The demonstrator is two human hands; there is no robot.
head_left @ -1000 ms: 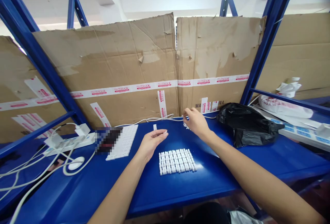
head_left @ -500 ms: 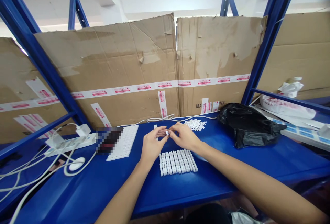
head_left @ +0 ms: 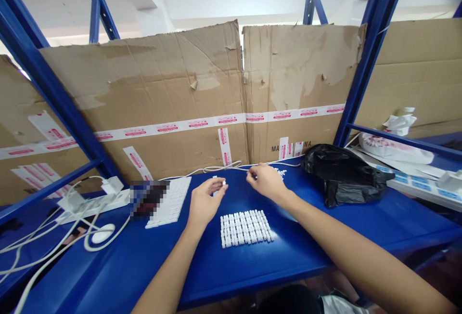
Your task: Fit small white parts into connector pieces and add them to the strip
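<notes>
My left hand (head_left: 205,202) pinches a small white plastic piece (head_left: 224,182) between thumb and fingertips, raised above the blue table (head_left: 224,280). To its right, apart from it, my right hand (head_left: 267,182) has its fingers curled; whatever they may hold is hidden. That hand partly covers a pile of loose small white pieces (head_left: 280,174). In front of both hands lies a block of white pieces (head_left: 247,228) set in close, even rows. Another white strip (head_left: 215,189) shows partly behind my left fingers.
A white panel of rows (head_left: 176,201) lies at left, partly under a blurred dark item (head_left: 148,199). Further left are a power strip (head_left: 92,205) and loose white cables. A black plastic bag (head_left: 342,174) sits at right. Cardboard (head_left: 173,92) stands along the back.
My hands have parted. The left keeps the small white piece and has shifted left; the right has moved right, in front of the loose pile. The view has turned slightly.
</notes>
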